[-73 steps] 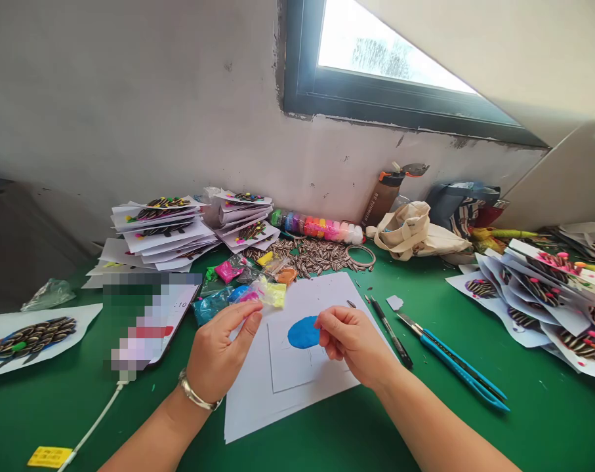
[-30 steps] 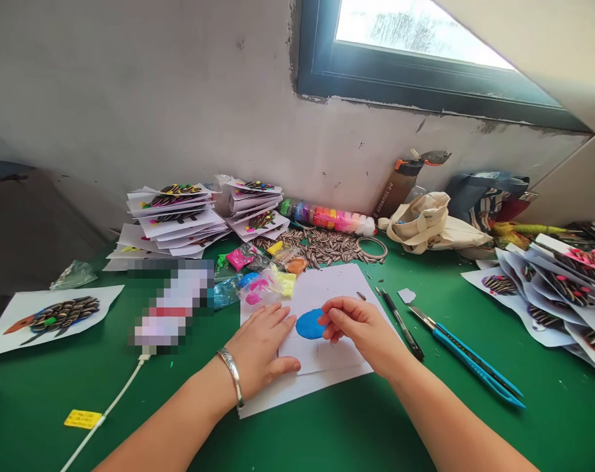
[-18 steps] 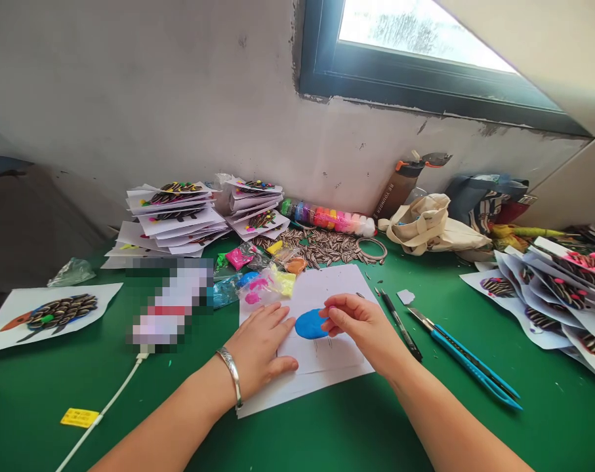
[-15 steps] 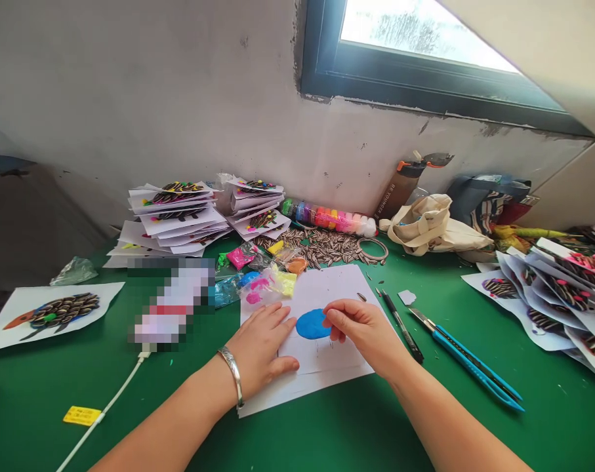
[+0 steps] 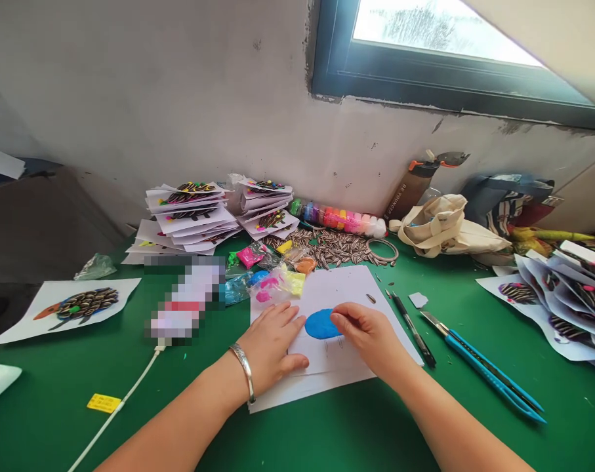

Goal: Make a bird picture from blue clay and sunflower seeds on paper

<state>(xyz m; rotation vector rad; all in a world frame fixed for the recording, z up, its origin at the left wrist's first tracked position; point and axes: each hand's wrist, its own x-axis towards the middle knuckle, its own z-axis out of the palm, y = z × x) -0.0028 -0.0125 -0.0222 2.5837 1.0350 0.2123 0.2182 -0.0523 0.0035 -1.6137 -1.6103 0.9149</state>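
Note:
A flat oval of blue clay (image 5: pixel 319 324) lies on a white sheet of paper (image 5: pixel 344 285), with short drawn lines below it. My left hand (image 5: pixel 272 341) is spread flat on the paper to the left of the oval, thumb out, holding nothing. At the oval's right end, my right hand (image 5: pixel 366 334) has thumb and index finger pinched together over the clay. Whatever sits between those fingertips is hidden. A single sunflower seed (image 5: pixel 370 299) rests on the paper beyond my right hand.
Right of the paper lie a black pen (image 5: pixel 414 330) and a blue cutter knife (image 5: pixel 494 367). Behind it are clay packets (image 5: pixel 272 283) and a pile of sunflower seeds (image 5: pixel 331 247). A finished seed picture (image 5: pixel 85 308) and a phone-like blurred object (image 5: pixel 186 301) lie left.
The view has swung slightly left, so everything sits further right in the picture. My left hand stays flat on the paper; my right fingertips remain at the blue oval's right end.

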